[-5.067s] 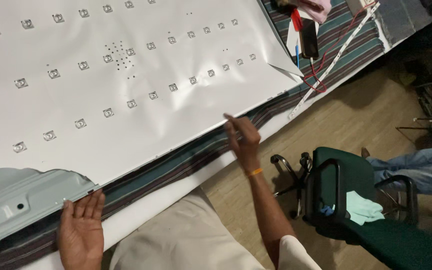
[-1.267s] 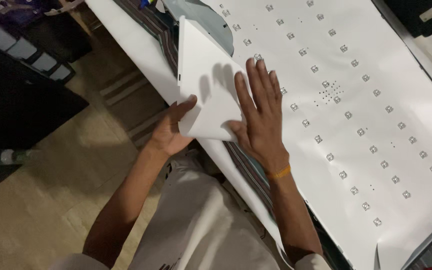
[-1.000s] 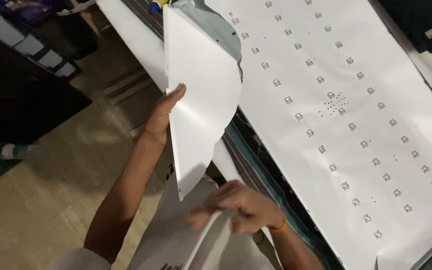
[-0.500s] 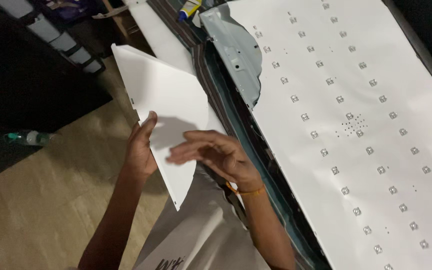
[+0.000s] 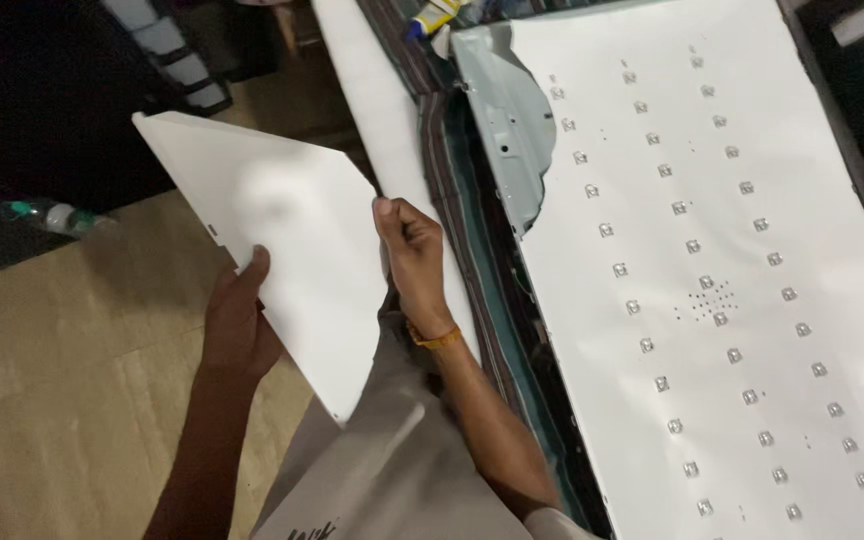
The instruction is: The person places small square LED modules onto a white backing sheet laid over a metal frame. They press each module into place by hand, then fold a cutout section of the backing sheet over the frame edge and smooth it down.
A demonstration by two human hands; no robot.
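The loose white sheet [image 5: 292, 250] was held clear of the table, out over the wooden floor [image 5: 62, 370]. It was gripped from behind by the left hand [image 5: 237, 325], whose thumb was curled over the sheet's lower left edge, and its right edge was pinched by the closed fingers of the right hand [image 5: 412, 250], on whose wrist an orange band [image 5: 435, 340] was worn. The sheet was bowed between the two grips, and it was judged that a crease could be set into it if the hands were drawn closer together, or that the thin edge could be let slip, since only a narrow margin was caught on each side. The pointed lower corner of the sheet hung just above the person's lap and could be bent against it. To the right of the sheet, the long pale edge strip [image 5: 382, 130] of the table was seen, then the striped cloth [image 5: 452, 200], then the grey metal back panel [image 5: 512, 140] with its curved cut edge left bare; snagging on that metal edge was judged possible if the sheet were swung that way. Farther right lay the large white reflector sheet [image 5: 752, 200], dotted with rows of small square lenses. Open room was offered to the left of the held sheet, where a plastic bottle [image 5: 52, 215] lay well apart on the floor beside dark furniture.
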